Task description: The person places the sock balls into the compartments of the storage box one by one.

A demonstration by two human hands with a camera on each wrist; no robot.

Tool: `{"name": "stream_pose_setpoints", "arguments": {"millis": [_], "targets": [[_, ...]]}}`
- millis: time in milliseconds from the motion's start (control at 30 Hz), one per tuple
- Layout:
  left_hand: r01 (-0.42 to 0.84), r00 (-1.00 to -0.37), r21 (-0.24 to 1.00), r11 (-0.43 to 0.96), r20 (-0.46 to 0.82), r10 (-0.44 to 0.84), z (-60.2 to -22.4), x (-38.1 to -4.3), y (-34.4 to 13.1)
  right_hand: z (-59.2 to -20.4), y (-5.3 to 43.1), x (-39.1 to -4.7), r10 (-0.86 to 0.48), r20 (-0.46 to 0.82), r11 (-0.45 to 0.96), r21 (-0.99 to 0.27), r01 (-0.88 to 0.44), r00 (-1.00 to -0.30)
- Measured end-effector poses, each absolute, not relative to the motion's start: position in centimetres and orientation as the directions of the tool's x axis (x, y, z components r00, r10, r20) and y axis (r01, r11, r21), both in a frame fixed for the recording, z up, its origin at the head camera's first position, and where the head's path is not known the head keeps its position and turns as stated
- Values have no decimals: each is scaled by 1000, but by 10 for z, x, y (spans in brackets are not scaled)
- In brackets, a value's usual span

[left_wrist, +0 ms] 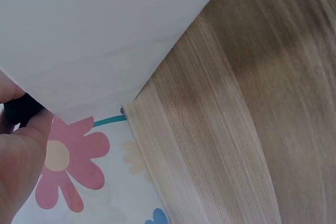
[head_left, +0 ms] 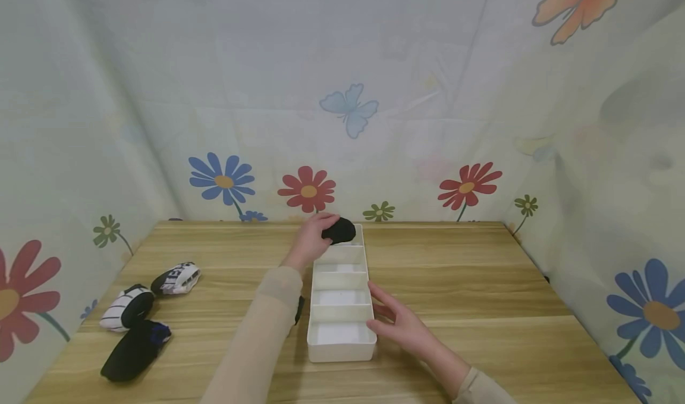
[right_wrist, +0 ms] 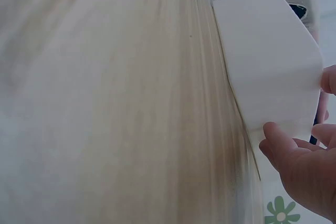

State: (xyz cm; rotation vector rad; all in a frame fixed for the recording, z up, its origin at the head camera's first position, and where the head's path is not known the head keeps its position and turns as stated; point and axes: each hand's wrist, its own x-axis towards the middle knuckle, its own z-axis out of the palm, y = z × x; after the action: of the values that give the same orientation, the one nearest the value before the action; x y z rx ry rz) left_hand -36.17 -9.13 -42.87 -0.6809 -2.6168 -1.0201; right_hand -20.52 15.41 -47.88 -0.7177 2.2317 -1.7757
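My left hand [head_left: 310, 241] pinches a balled-up black sock [head_left: 341, 231] between thumb and fingers, over the far compartment of a long white divided box [head_left: 341, 353]. In the left wrist view, the same black sock [left_wrist: 21, 109] shows between the fingertips beside the box's white wall [left_wrist: 105, 35]. The box's nearer compartments show bare white floors. At the box's right side, my right hand [head_left: 402, 328] has its fingers extended, with fingertips right at the wall. The right wrist view has the thumb and fingers of that hand [right_wrist: 310, 174] spread along the white side.
On the left of the wooden table [head_left: 455, 285] lie a black sock ball [head_left: 131, 353], a striped black-and-white one [head_left: 127, 309] and a lettered one [head_left: 179, 279]. Something dark [head_left: 299, 310] peeks out behind the left sleeve. A flowered cloth [head_left: 407, 154] hangs behind the table.
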Motion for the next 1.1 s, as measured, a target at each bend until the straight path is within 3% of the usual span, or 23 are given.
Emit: {"name": "stream_pose_setpoints", "arguments": {"millis": [233,567,1100], "targets": [[530,-845,548,648,409,345,-429,-360,-88,-479,154,-205,-485,133,160,-958,-237,-864],[444,-895,619,648,277,348,-428,-355,-89,-480,154,-205,-495,142,141,-960,-241,-857],[366,-929,746,557,327,173,-423,-338,-102,-477,154,-204,-491,138,160,-956,-244,-860]]}}
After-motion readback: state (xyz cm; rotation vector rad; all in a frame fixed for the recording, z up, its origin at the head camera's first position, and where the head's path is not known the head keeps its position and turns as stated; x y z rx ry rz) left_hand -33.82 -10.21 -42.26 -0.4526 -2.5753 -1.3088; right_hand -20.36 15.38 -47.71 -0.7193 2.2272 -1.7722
